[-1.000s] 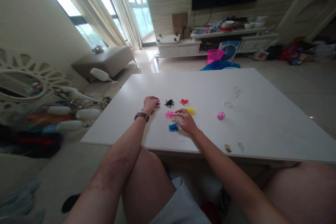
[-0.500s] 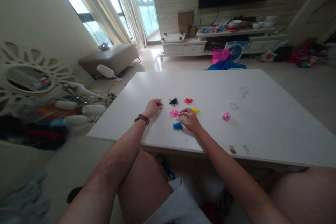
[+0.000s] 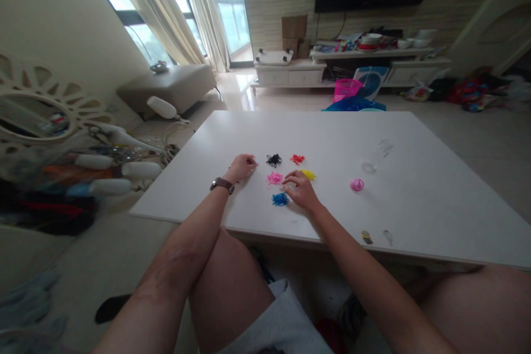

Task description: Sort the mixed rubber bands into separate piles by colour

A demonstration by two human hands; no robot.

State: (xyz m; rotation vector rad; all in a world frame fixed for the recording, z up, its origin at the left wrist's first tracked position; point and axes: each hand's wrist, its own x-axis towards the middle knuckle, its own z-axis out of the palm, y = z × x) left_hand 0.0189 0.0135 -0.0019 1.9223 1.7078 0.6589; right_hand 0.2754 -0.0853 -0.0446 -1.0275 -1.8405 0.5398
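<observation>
My left hand (image 3: 243, 167), with a brown-strapped watch (image 3: 222, 185) at its wrist, bends over a small pile of mixed-colour rubber bands (image 3: 249, 156) and mostly covers it. Its fingertips are pressed together; what they pinch is too small to make out. My right hand (image 3: 301, 190) rests on the table with loosely curved fingers apart, holding nothing visible. It lies between the pink rubber bands (image 3: 274, 178) and yellow rubber bands (image 3: 308, 175). Blue rubber bands (image 3: 280, 199) are just left of it. Black rubber bands (image 3: 274, 160) and red rubber bands (image 3: 297, 159) lie farther back.
On the right of the white table (image 3: 435, 193) are a pink round item (image 3: 357, 185), a clear ring-shaped piece (image 3: 368, 167) and a clear plastic piece (image 3: 385, 148). A small yellow figure (image 3: 366, 237) and a clear teardrop-shaped piece (image 3: 388, 237) lie near the front edge.
My left hand has shifted slightly over the mixed pile and covers more of it. The right hand stays in place. The view has tilted a little.
</observation>
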